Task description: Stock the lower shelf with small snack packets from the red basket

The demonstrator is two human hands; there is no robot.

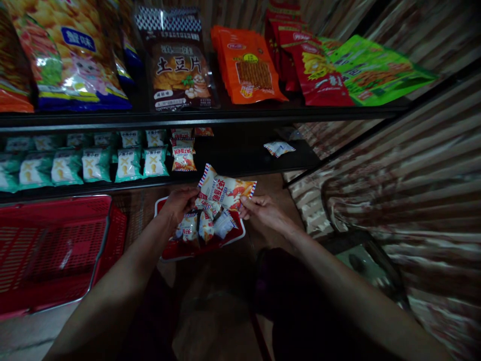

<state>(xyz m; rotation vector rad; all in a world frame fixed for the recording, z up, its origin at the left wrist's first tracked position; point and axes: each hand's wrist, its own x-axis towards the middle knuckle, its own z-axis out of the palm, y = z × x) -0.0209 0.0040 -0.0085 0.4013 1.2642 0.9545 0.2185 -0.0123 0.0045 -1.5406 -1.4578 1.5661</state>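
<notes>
My right hand (265,210) pinches the right end of a small white snack bag (235,193) with red lettering and a striped edge. At its left, my left hand (182,200) has fingers closed on the edge of a similar snack bag (205,188), which overlaps the first. Both bags are held just above a small red basket (241,231) with a white rim. Several more of these small packets (188,228) lie inside it, partly covered by the held bags.
On the lower shelf (236,150) stand rows of green-and-white packets (128,163), a few red-and-white packets (183,155), and one lying packet (279,148). Large snack bags (180,65) line the upper shelf. A bigger red basket (103,240) is at left; a corrugated wall (394,200) closes the right.
</notes>
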